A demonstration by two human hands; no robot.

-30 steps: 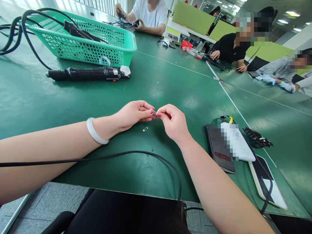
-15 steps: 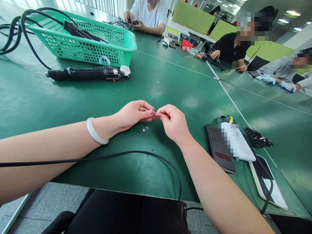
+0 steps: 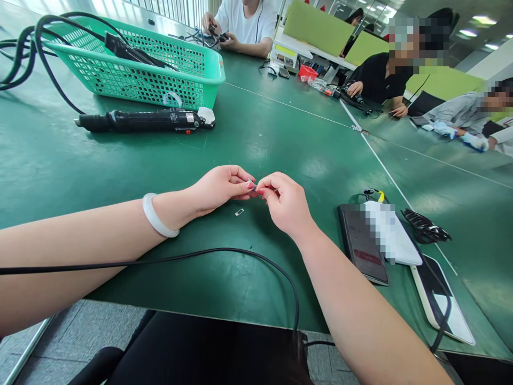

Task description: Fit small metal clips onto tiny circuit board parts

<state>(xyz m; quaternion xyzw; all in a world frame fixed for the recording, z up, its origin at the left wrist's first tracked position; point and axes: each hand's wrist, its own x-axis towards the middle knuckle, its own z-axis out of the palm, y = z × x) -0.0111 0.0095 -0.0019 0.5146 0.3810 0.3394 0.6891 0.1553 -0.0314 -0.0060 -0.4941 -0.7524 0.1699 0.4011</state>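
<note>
My left hand [image 3: 222, 186], with a white bangle [image 3: 155, 215] on its wrist, pinches a tiny grey metallic piece [image 3: 253, 185] between thumb and fingers. Against the right end of that piece, my right hand [image 3: 284, 200] closes its thumb and forefinger. The fingertips cover most of the piece, so its kind cannot be made out. Just below the hands, a small flat whitish rectangular frame [image 3: 239, 212] lies on the green table [image 3: 208, 289]. A black cable [image 3: 224, 250] runs over my left forearm and curves down past the table's front edge.
A green perforated basket [image 3: 140, 75] holding black cables stands back left, with a black electric screwdriver [image 3: 140, 121] before it. On the right lie a dark phone [image 3: 360, 243], a white device [image 3: 390, 230], another white-edged device [image 3: 444, 299] and a black cable bundle [image 3: 427, 226]. Several people sit across the table.
My hands stay almost still, fingertips together on the small piece. The view has shifted very slightly. Across the table, a person's hands have moved a little lower around a dark object.
</note>
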